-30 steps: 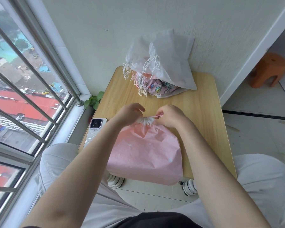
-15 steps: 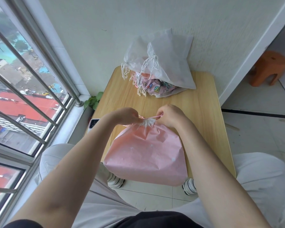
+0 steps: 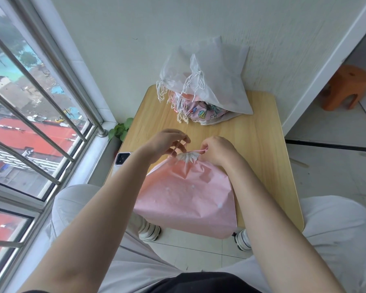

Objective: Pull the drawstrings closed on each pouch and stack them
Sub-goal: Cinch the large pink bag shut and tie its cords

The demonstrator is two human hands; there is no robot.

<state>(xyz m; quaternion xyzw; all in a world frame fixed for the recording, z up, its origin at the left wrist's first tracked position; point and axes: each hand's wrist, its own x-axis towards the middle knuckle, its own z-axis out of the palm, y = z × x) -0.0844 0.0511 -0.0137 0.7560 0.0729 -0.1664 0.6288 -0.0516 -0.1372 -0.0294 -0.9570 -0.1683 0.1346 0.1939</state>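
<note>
A pink pouch [image 3: 188,195] lies on the near half of the wooden table [image 3: 260,144], its bottom hanging over the front edge. Its mouth [image 3: 187,157] is gathered tight into white pleats. My left hand [image 3: 167,142] pinches the drawstring on the left of the mouth. My right hand [image 3: 218,151] pinches the pink drawstring on the right. At the table's far edge lies a pile of closed pouches [image 3: 207,89]: white ones on top, a patterned pink one [image 3: 199,112] beneath, their cords dangling left.
A phone [image 3: 120,160] lies at the table's left edge, partly hidden by my left forearm. A window with metal bars [image 3: 40,115] runs along the left. A small plant [image 3: 120,130] sits by the sill. An orange stool [image 3: 344,87] stands at the far right.
My left hand has moved back right toward the pouch mouth and lifted its cord upward. The phone shows again beside my left forearm. The right hand has stayed put.
</note>
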